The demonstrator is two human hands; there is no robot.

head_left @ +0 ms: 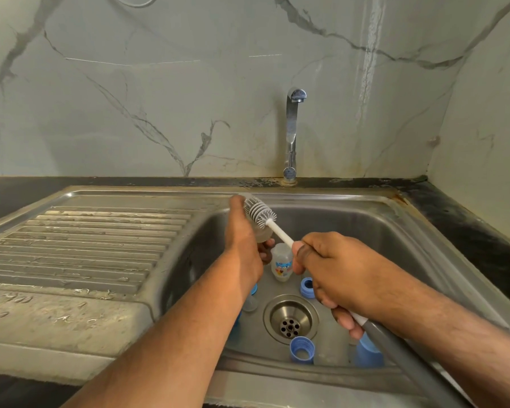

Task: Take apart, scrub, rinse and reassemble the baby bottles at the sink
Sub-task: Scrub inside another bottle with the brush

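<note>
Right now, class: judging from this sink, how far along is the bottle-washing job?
Done: the bottles look taken apart; blue rings and a printed bottle lie loose in the sink. In hand: the left hand holds a clear bottle while the right hand works the brush at it. Left: the tap shows no water running, so rinsing and reassembly remain.

Bottle [259, 231] mostly hidden behind left hand [245, 245]; brush handle [409, 360] cut off at btm edge.
</note>
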